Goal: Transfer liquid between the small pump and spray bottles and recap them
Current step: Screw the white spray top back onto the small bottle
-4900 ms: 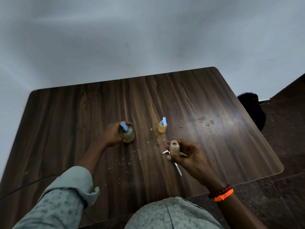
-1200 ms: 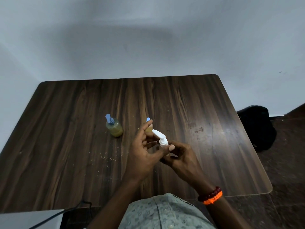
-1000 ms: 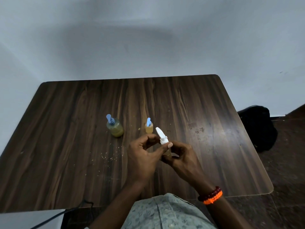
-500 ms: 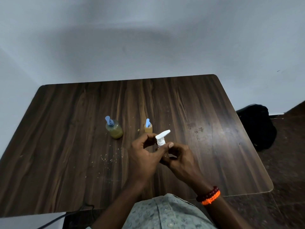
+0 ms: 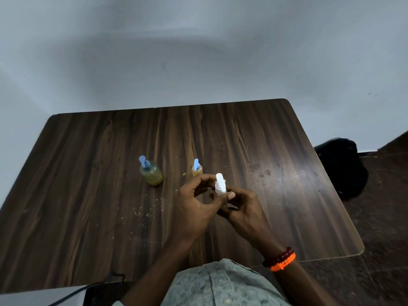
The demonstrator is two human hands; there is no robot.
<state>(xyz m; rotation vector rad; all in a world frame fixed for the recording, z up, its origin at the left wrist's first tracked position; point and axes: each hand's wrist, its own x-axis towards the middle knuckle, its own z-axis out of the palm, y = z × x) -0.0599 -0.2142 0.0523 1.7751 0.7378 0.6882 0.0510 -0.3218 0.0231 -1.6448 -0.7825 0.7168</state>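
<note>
Both hands meet above the near middle of the tabletop. The left hand pinches the white pump cap with thumb and curled fingers, while the right hand curls round the small bottle beneath it, mostly hidden. Two blue-capped bottles, the larger and the smaller, stand just beyond. A cap threaded on crooked could leak; too loose a hold on the bottle could tip liquid onto the wood
</note>
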